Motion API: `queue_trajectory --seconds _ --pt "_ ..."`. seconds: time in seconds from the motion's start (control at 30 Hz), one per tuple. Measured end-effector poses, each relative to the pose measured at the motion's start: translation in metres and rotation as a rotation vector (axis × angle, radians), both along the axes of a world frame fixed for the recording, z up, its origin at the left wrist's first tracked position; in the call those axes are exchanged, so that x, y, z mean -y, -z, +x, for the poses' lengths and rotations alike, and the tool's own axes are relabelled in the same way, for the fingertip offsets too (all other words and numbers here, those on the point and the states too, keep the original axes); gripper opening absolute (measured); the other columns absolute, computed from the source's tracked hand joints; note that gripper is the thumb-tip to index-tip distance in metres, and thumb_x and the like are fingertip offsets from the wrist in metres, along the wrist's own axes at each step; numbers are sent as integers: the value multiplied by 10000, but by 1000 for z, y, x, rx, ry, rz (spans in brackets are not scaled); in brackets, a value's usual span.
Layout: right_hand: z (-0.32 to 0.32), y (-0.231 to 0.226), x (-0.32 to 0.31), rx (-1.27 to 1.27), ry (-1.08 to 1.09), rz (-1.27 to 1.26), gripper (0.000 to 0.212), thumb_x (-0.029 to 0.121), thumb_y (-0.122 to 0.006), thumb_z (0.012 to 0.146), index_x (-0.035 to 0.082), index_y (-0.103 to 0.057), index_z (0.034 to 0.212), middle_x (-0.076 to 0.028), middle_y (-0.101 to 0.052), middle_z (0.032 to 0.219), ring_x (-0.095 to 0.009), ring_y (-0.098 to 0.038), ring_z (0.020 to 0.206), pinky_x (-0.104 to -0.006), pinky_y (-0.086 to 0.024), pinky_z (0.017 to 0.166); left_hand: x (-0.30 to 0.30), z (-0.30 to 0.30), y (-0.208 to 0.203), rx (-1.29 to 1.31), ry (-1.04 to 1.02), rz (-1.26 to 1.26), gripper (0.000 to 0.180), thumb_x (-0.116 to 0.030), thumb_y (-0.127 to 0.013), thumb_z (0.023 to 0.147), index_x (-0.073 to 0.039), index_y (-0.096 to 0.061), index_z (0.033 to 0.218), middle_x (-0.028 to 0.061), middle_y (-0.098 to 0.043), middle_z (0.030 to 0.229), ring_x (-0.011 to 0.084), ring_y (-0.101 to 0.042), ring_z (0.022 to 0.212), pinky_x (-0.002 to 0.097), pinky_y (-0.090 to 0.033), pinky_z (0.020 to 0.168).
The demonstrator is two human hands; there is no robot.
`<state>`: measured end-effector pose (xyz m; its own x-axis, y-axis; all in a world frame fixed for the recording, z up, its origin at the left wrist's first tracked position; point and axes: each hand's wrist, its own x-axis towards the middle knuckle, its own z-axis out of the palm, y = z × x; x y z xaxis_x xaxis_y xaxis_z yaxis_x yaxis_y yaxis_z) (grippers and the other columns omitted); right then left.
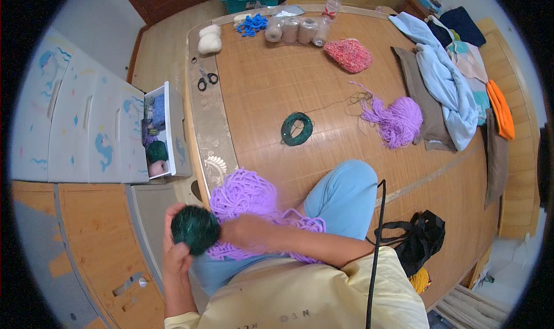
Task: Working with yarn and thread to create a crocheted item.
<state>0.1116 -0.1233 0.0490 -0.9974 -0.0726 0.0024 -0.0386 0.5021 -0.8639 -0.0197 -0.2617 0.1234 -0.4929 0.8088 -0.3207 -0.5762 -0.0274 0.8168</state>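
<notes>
My left hand [178, 245] is wrapped round a dark green ball of yarn [195, 230] at the lower left. My right hand [245, 232] is close against the ball's right side; motion smears its fingers, so its grip cannot be made out. Under my right forearm, a heap of thick lilac yarn [242, 195] lies across my lap. A ring-shaped dark green skein [297, 129] lies on the mat in front of me, with a thin dark strand running from it to the right. No strand between the skein and the ball can be made out.
Lilac yarn [402, 121] lies at the right, beyond it folded clothes [441, 86]. Farther off are a red-pink knitted piece [349, 55], beige yarn cones [290, 30], a bottle [333, 6] and scissors [206, 79]. An open drawer [168, 127] holds yarn at the left. A black cord [377, 254] hangs beside me.
</notes>
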Motion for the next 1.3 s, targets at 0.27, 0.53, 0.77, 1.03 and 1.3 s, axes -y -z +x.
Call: queue_trajectory --seconds 0.27,0.53,0.77,1.03,1.3 --pt "-9 -21 -36 -402 356 -170 148 167 -547 839 25 -566 804 -187 -572 682 -377 -620 664 -478 -470 558 18 -7 13 -301 401 -97 801 -182 -825 575 -60 -444 1269 79 -509 1192 212 -518 1115 317 -399 972" --pt "2 -59 -14 -254 -41 -68 90 153 -545 841 66 -559 827 -125 -561 765 -316 -590 737 -414 -442 641 20 -12 14 -460 402 -284 800 -165 -809 577 -40 -432 1271 74 -533 1146 198 -489 1161 321 -376 1005" --pt "2 -18 4 -126 102 167 177 210 -547 823 71 -649 784 -146 -626 788 -345 -624 775 -505 -452 640 -1 -3 -1 -100 -81 -101 808 -188 -809 563 -27 -435 1261 79 -537 1155 219 -563 1072 346 -457 931" --pt "-8 -23 -28 -416 272 -80 89 157 -555 836 80 -593 813 -116 -554 750 -312 -545 747 -424 -402 689 18 -5 16 -123 226 120 843 -326 -873 556 -37 -452 1226 131 -546 1184 258 -557 1107 382 -457 940" --pt "-3 -42 -26 -292 59 -30 88 140 -566 840 58 -539 822 -136 -551 762 -341 -573 735 -439 -428 657 12 -8 5 -537 408 -407 868 -335 -856 562 -37 -444 1266 95 -549 1174 231 -532 1145 327 -412 971"
